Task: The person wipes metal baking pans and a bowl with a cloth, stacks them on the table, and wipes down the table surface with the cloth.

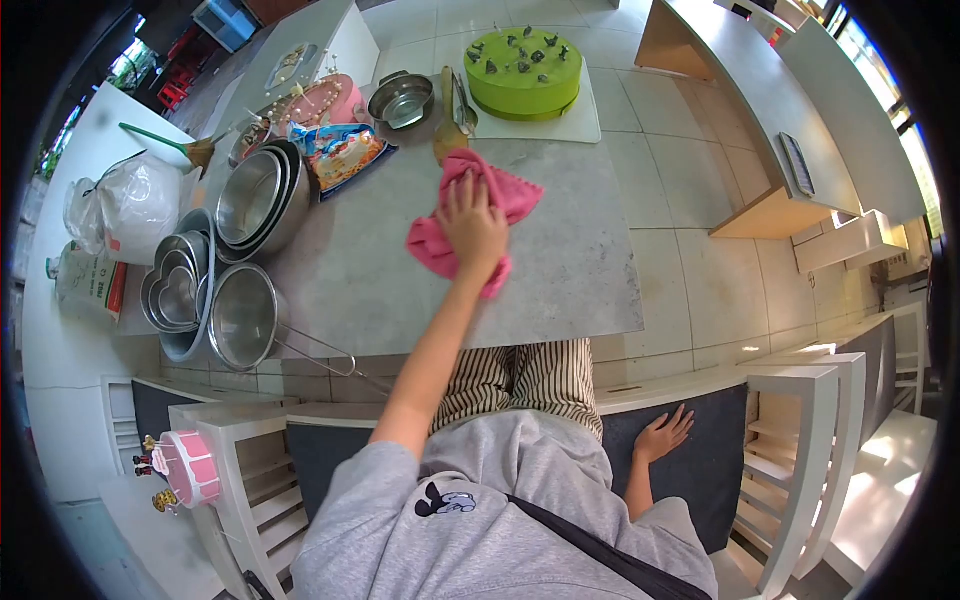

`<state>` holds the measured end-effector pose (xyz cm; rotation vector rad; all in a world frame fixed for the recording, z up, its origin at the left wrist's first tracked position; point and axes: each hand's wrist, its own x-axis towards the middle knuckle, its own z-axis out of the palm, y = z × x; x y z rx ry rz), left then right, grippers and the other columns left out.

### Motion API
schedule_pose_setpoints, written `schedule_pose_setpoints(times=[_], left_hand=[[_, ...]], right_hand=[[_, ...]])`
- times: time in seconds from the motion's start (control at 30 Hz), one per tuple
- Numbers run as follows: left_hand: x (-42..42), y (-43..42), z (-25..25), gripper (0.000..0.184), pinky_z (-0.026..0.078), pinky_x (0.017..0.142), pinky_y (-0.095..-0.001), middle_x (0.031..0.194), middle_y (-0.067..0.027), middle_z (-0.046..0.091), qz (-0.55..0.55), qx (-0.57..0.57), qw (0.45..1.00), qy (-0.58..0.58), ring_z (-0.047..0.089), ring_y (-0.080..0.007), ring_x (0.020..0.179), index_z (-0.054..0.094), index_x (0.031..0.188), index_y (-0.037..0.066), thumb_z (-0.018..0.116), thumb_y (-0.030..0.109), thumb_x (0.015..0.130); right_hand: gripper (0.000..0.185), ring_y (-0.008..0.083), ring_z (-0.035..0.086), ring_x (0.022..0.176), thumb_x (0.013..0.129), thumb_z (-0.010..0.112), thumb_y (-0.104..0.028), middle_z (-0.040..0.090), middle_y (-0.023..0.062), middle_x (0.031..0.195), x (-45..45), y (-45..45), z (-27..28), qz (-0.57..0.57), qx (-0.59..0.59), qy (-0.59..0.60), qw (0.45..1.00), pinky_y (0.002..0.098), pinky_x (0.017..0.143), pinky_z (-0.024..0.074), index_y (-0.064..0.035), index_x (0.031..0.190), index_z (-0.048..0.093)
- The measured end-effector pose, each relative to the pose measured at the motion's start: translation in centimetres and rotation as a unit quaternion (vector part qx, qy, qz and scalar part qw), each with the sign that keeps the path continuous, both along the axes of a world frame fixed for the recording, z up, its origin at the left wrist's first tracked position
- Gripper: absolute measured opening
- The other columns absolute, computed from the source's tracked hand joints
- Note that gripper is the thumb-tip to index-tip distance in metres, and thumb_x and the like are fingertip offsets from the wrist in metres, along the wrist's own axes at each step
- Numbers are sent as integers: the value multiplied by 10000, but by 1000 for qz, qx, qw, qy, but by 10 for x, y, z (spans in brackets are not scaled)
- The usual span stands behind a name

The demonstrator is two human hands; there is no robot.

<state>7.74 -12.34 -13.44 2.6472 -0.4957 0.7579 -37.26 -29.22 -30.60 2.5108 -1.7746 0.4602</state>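
Observation:
My left hand (472,228) presses down on a crumpled pink cloth (512,195) on the grey tabletop (570,265), its fingers bent over the fabric. Just beyond the cloth lie a wooden spatula (449,140) and a metal spoon (465,112). The cloth's top edge touches or nearly touches the spatula. On the dark bench seat (700,470) to my right, my right hand (663,436) rests flat with its fingers spread and nothing in it.
Metal bowls (250,195), heart-shaped tins (175,290) and a wire-handled strainer (245,315) crowd the table's left side. An orange-blue packet (343,155), a metal pan (402,102) and a green cake-like round (525,75) on a white board (590,105) stand along the far edge.

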Motion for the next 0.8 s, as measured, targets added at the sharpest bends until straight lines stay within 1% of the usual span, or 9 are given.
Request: schedule_pose_setpoints(times=[0.07, 0.13, 0.27, 0.37, 0.5, 0.6, 0.7, 0.73, 0.8], left_hand=[[-4, -51, 7, 429, 229, 1008, -544, 1324, -72, 434, -6, -30, 999, 36, 367, -296, 1231, 563, 1146, 82, 543, 211, 737], [0, -100, -1, 377, 266, 982, -525, 1301, -51, 457, -60, -62, 996, -3, 383, -278, 1215, 592, 1100, 101, 529, 184, 738], [-23, -157, 0, 354, 257, 1002, -486, 1260, -42, 496, -243, -100, 964, 39, 398, -258, 1205, 612, 1071, 120, 529, 128, 727], [-72, -141, 1, 362, 263, 1009, -457, 1234, -29, 523, -448, -100, 884, 90, 412, -237, 1202, 624, 1061, 135, 532, 73, 716], [-123, -42, 31, 390, 256, 1040, -439, 1258, -53, 508, -534, -64, 833, 131, 406, -245, 1221, 629, 1053, 118, 553, 58, 676], [-98, 44, 27, 436, 283, 1026, -437, 1234, -131, 510, -385, -16, 911, 146, 431, -272, 1194, 589, 1115, 91, 572, 87, 680], [-40, 142, 9, 375, 363, 927, -443, 1190, -179, 520, -77, -33, 996, 39, 480, -353, 1083, 583, 1078, 33, 530, 59, 708], [-29, 174, 21, 383, 379, 892, -451, 1205, -170, 514, 47, -16, 995, 86, 492, -348, 1061, 576, 1095, 31, 530, 86, 719], [-3, 242, 0, 357, 392, 869, -454, 1273, -102, 486, 252, 64, 965, -21, 482, -294, 1110, 590, 1109, 97, 494, 212, 784]], right_hand=[[434, 300, 268, 1308, 911, 406, -233, 299, 99, 1423, 1, 1, 2, 1, 3, -8, 1000, 466, 1058, 212, -140, 1335, 388], [434, 299, 266, 1310, 909, 408, -233, 300, 100, 1423, 1, 3, 5, -1, 3, -11, 1000, 466, 1059, 211, -138, 1332, 391], [427, 294, 257, 1316, 907, 410, -228, 301, 103, 1420, 4, 5, 10, -7, 11, -18, 1000, 466, 1064, 205, -124, 1321, 401], [424, 291, 251, 1319, 908, 410, -224, 299, 105, 1419, 1, 2, 9, -5, 15, -19, 1000, 465, 1068, 201, -115, 1317, 403], [428, 289, 243, 1323, 906, 411, -225, 299, 109, 1419, 2, 3, 7, -4, 15, -14, 1000, 457, 1073, 194, -117, 1320, 401], [436, 289, 240, 1324, 906, 411, -230, 295, 105, 1422, 3, 3, 8, -8, 27, -25, 999, 456, 1074, 189, -120, 1328, 392], [440, 290, 240, 1323, 908, 410, -234, 290, 99, 1425, 3, 3, 8, -7, 26, -22, 999, 459, 1074, 189, -127, 1334, 384], [440, 290, 240, 1323, 908, 410, -234, 290, 99, 1425, 2, 4, 8, -3, 29, -21, 999, 459, 1074, 189, -127, 1334, 384], [440, 289, 239, 1324, 910, 406, -237, 285, 96, 1428, 2, 3, 8, -8, 27, -16, 999, 461, 1074, 190, -133, 1337, 381]])
